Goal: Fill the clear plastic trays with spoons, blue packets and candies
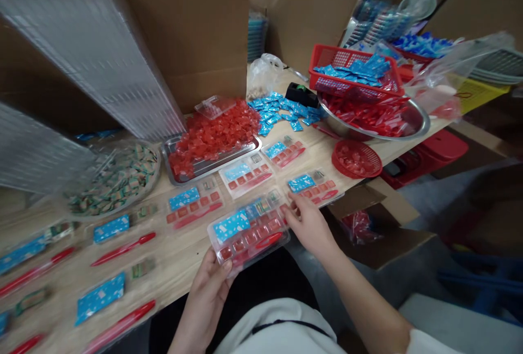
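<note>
- In the head view, the left hand [212, 283] was partly closed, its thumb above and fingers beneath the near left corner of a clear plastic blister tray [249, 234], which it held over the tabletop's [180, 269] near edge.
- The right hand [304, 220] was half curled at that tray's right end; whether it gripped the tray could not be told.
- The held tray carried white-patterned blue packets, red cubes and a red plastic tool; no lettering could be read on them.
- More filled trays [194, 204] lay beyond it, while trays towards the tabletop's left end [110, 297] showed no red cubes.
- Towards the back edge, a metal tray [204, 166] bore heaped red pieces [220, 130], with loose blue packets [269, 109] to its right and a round container of green-and-brown sachets [126, 179] to its left.
- Near the right part of the front edge stood a round red basket [357, 166]; behind it, a rectangular red basket [355, 90] rested on a metal bowl [423, 125] of red items.
</note>
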Action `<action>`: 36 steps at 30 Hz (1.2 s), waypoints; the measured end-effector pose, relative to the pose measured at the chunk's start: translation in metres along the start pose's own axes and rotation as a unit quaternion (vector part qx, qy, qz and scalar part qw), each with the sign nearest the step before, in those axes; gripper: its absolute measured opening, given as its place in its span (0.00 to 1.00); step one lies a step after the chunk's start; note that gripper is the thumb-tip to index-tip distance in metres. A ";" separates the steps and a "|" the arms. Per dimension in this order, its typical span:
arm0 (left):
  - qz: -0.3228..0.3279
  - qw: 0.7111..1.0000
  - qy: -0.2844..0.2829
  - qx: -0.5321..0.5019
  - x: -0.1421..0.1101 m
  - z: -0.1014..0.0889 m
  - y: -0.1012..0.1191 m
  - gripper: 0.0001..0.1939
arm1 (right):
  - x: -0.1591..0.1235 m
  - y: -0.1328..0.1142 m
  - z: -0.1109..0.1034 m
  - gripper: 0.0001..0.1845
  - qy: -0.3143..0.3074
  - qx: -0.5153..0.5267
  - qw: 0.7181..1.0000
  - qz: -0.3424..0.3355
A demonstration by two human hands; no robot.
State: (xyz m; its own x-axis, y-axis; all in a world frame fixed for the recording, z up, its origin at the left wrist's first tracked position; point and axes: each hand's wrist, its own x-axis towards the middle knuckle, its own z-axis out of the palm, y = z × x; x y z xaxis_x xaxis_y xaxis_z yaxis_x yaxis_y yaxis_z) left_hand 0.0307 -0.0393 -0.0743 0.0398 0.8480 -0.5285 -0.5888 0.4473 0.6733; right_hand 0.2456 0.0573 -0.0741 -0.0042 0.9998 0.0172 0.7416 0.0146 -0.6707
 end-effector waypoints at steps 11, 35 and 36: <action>0.001 0.998 0.065 0.023 -0.011 0.001 0.027 0.24 | 0.003 -0.016 -0.004 0.19 -0.099 0.371 0.913 0.138; 0.012 0.988 0.138 -0.062 -0.005 -0.041 0.044 0.16 | 0.019 -0.004 -0.006 0.15 -0.030 0.164 0.986 0.007; 0.020 0.986 0.149 -0.066 -0.005 -0.046 0.046 0.16 | 0.023 -0.004 -0.004 0.15 -0.012 0.085 0.996 -0.019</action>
State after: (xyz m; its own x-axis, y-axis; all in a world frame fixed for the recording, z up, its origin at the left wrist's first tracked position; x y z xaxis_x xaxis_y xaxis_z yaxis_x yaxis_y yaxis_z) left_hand -0.0336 -0.0359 -0.0638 -0.2130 0.7341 -0.6448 -0.6855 0.3580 0.6340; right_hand 0.2456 0.0798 -0.0680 -0.0477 0.9984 0.0288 0.6156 0.0521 -0.7864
